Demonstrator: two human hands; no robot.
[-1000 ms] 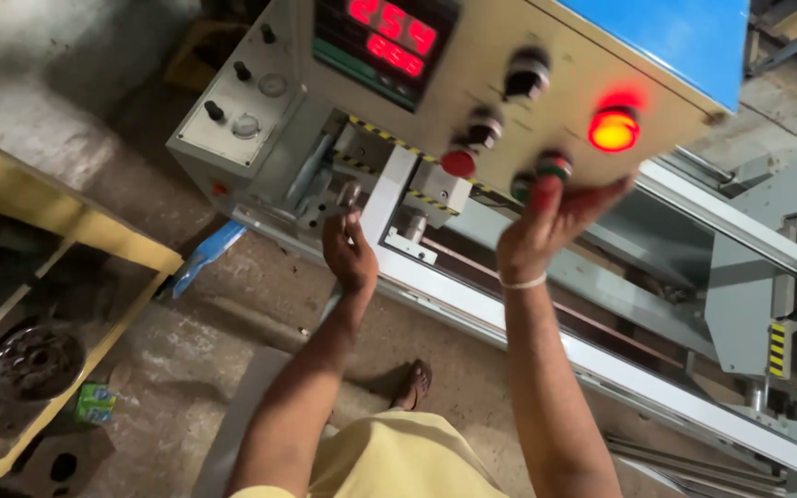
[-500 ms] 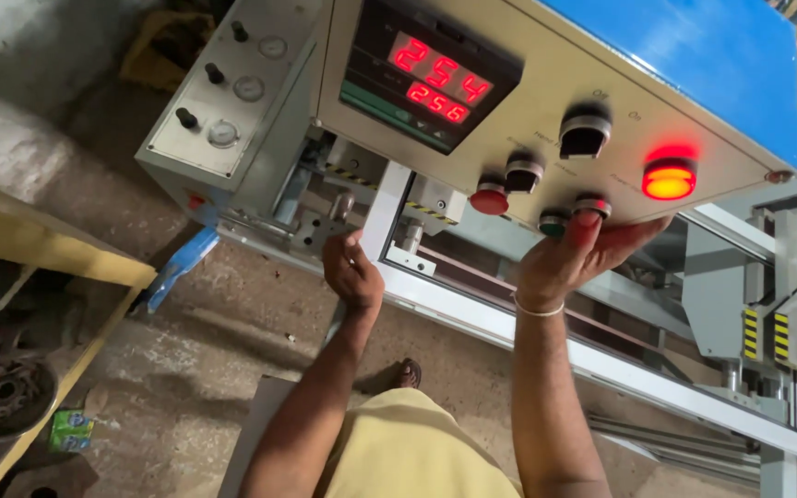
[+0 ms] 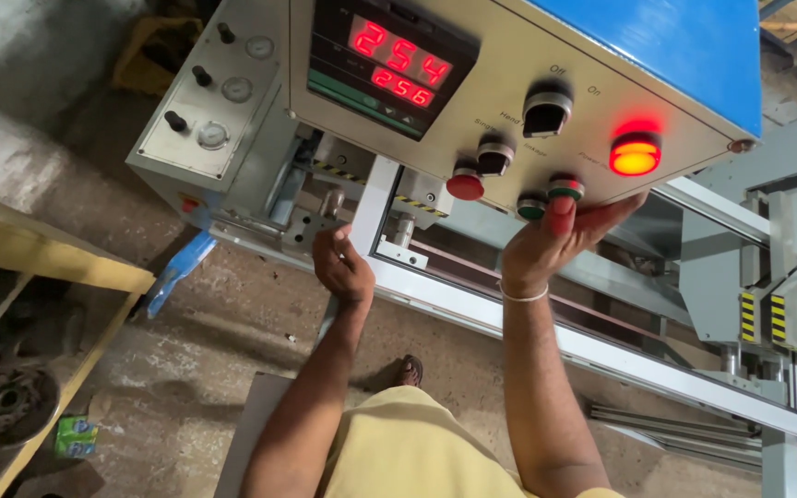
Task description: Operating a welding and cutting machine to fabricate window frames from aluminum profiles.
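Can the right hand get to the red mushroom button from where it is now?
Probably yes. The right hand is cupped under the panel edge, thumb on a green button. The red mushroom button sits just to its left, with only another green button between them and nothing covering it.

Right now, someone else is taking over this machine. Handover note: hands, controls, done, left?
Right hand: thumb on the green button at the control panel's lower edge, fingers under the edge.
Left hand: grips the white frame below the panel.
Red lamp is lit, display shows red digits; red button and black knobs untouched.
Done: machine powered.
Left: whether the green button is pressed can't be told.
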